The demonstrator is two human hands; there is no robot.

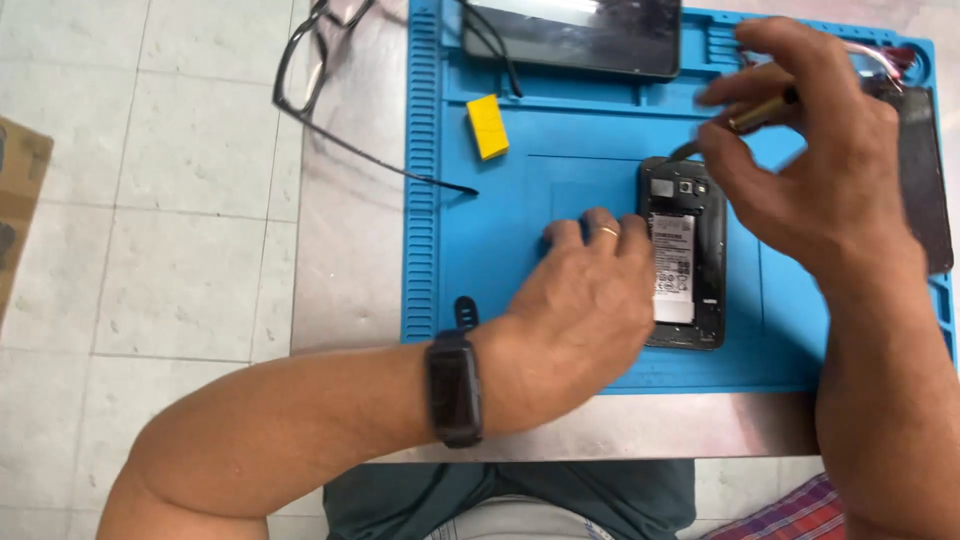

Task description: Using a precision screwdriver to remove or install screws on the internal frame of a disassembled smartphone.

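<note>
An opened black phone (688,250) lies back-up on the blue work mat (560,190), its white battery exposed. My left hand (585,310) rests flat on the mat and presses against the phone's left edge; a ring is on one finger and a dark band on the wrist. My right hand (810,150) hovers over the phone's top end, fingers closed on a slim brass-coloured tool (760,112) whose tip points down toward the camera corner.
A small yellow block (487,126) lies on the mat's upper left. A dark phone or screen (575,35) sits at the mat's top edge, another dark panel (925,180) at its right. Black eyeglasses (320,70) lie on the metal table, beside a tiled floor.
</note>
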